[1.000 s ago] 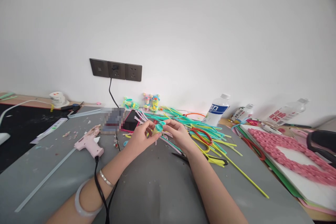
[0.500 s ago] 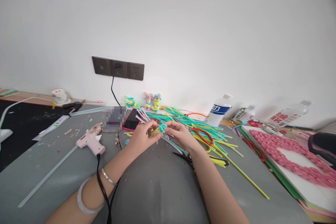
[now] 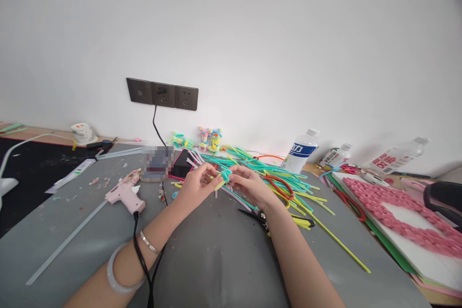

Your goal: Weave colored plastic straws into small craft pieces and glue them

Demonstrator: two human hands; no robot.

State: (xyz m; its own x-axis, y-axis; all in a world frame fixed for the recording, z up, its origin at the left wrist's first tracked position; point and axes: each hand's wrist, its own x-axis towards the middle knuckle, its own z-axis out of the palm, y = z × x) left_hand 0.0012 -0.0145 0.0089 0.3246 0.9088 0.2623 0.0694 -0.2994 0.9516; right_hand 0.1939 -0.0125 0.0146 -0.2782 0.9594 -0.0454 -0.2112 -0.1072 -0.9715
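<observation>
Between my two hands is a small teal and yellow-green pipe cleaner figure [image 3: 225, 176], held above the grey mat. The thumb and fingers of my left hand [image 3: 197, 186] pinch its yellow-green part. My right hand [image 3: 249, 185] grips the teal curled part with thumb and fingertips, which hide some of it. Loose teal and yellow pipe cleaners [image 3: 299, 185] lie just behind and to the right of my right hand. Black-handled scissors [image 3: 252, 215] lie partly under my right wrist.
A pink hot glue gun [image 3: 126, 195] lies left, its black cord running under my left arm. Finished pipe cleaner figures [image 3: 209, 139] stand by the wall. Bottles, including a blue-labelled bottle [image 3: 299, 151], stand at the right back. A pink braided piece [image 3: 400, 211] lies far right.
The small figure has shifted slightly right and turned in my fingers, with its yellow-green part now showing at the lower left. Both hands keep their hold. The view swung a little, then steadied.
</observation>
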